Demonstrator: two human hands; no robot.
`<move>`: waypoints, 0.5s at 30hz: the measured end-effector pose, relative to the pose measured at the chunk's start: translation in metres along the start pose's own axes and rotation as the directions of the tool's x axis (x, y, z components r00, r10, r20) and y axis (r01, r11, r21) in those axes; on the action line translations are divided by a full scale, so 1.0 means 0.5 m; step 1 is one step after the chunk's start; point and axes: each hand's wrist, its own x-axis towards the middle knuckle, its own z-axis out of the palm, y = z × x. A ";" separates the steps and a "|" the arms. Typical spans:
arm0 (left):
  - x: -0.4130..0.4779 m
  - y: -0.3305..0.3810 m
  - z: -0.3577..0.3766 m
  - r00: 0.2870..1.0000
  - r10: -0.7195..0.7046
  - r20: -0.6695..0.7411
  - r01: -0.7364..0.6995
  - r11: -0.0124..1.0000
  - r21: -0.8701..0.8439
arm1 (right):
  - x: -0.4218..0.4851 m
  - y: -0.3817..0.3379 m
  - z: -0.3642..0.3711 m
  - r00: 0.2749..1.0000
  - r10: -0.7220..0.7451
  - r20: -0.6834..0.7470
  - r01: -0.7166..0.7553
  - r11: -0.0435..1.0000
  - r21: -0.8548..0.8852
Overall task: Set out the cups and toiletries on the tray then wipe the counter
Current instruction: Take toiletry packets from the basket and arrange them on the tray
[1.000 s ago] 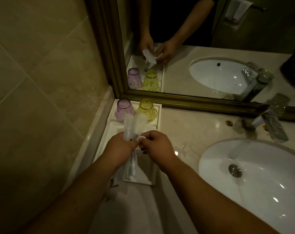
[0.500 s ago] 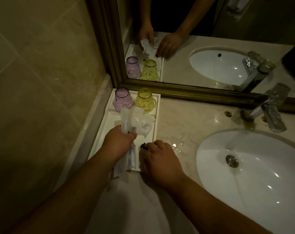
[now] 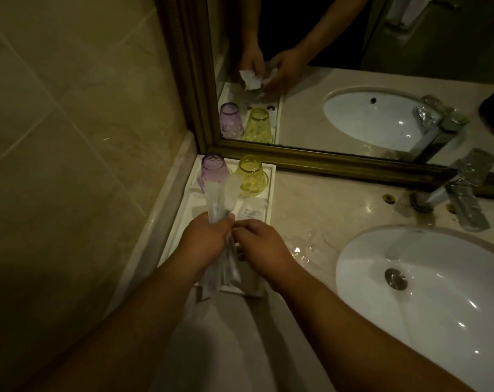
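A white tray (image 3: pixel 181 222) lies along the left wall on the marble counter (image 3: pixel 319 205). At its far end stand a purple cup (image 3: pixel 213 171) and a yellow cup (image 3: pixel 251 176), both upside down. My left hand (image 3: pixel 205 241) holds a bundle of clear-wrapped toiletry packets (image 3: pixel 221 199) upright over the tray. My right hand (image 3: pixel 261 243) is beside it, fingertips pinching at the bundle's middle. A small white sachet (image 3: pixel 253 212) lies flat on the tray behind my hands.
A white sink basin (image 3: pixel 426 292) fills the right side, with a chrome tap (image 3: pixel 455 193) behind it. A gold-framed mirror (image 3: pixel 325 162) runs along the back. Crumpled clear plastic (image 3: pixel 299 247) lies on the counter between tray and basin.
My right hand set a sachet on the tray, touched down near the tray's edge, then came back up to the bundle in my left hand.
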 end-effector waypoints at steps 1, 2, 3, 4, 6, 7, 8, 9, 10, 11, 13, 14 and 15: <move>0.006 0.006 -0.001 1.000 -0.009 0.001 0.009 1.000 0.020 | 0.006 -0.016 0.013 0.988 0.100 0.114 -0.118 0.979 0.168; 0.012 0.012 -0.003 1.000 -0.016 0.006 0.016 0.999 0.047 | 0.008 -0.028 0.023 0.969 0.142 0.200 -0.196 0.937 0.288; 0.017 0.015 -0.006 1.000 -0.019 0.017 0.018 0.998 0.068 | 0.008 -0.037 0.029 0.956 0.153 0.249 -0.241 0.895 0.376; 0.019 0.018 -0.009 0.999 -0.022 0.039 0.019 0.997 0.075 | 0.006 -0.041 0.031 0.950 0.144 0.278 -0.259 0.862 0.437; 0.018 0.016 -0.017 0.994 -0.037 0.106 0.034 0.999 0.028 | 0.006 -0.038 0.028 0.949 0.126 0.288 -0.249 0.860 0.444; 0.016 0.014 -0.019 0.990 -0.056 0.133 0.058 0.998 -0.014 | 0.008 -0.036 0.023 0.956 0.135 0.261 -0.231 0.894 0.383; 0.012 0.013 -0.023 0.987 -0.067 0.147 0.072 0.997 -0.028 | 0.009 -0.035 0.019 0.965 0.148 0.217 -0.212 0.926 0.311; 0.008 0.011 -0.027 0.987 -0.060 0.147 0.062 0.998 -0.005 | 0.012 -0.034 0.018 0.973 0.157 0.166 -0.198 0.944 0.264; 0.007 0.008 -0.029 0.989 -0.049 0.138 0.045 0.999 0.026 | 0.016 -0.032 0.017 0.979 0.163 0.123 -0.191 0.947 0.259; 0.007 0.003 -0.033 0.992 -0.044 0.121 0.040 0.999 0.034 | 0.019 -0.031 0.019 0.981 0.169 0.091 -0.188 0.939 0.286; 0.005 -0.007 -0.040 0.994 -0.047 0.095 0.049 0.999 -0.022 | 0.023 -0.032 0.023 0.981 0.181 0.066 -0.192 0.913 0.359; 0.002 -0.012 -0.045 0.995 -0.040 0.087 0.045 0.998 -0.049 | 0.025 -0.032 0.024 0.981 0.186 0.062 -0.196 0.905 0.377; 0.002 -0.019 -0.049 0.997 -0.027 0.072 0.032 0.998 -0.062 | 0.027 -0.031 0.025 0.980 0.191 0.060 -0.199 0.902 0.384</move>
